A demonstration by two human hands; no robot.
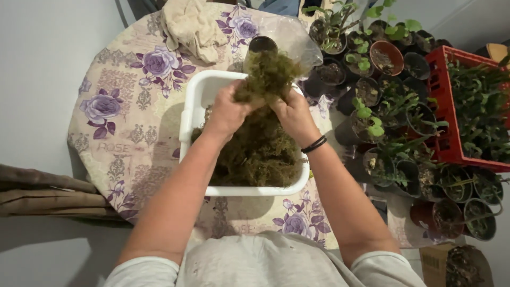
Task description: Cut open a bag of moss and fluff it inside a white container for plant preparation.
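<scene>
**Moss clump, raised over tub: spill risk**

My left hand and right hand both clench one moss clump above the white tub. Loose strands could drop onto the floral tablecloth if I pull apart hard.

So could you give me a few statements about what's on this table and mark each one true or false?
1. Both hands, left hand and right hand, grip a clump of moss. True.
2. The white tub is filled with water only. False: it holds brownish-green moss.
3. The tablecloth is plain blue. False: it is beige with purple roses.
4. A red crate of plants stands to the right. True.
5. A dark band is on the right wrist. True.
</scene>
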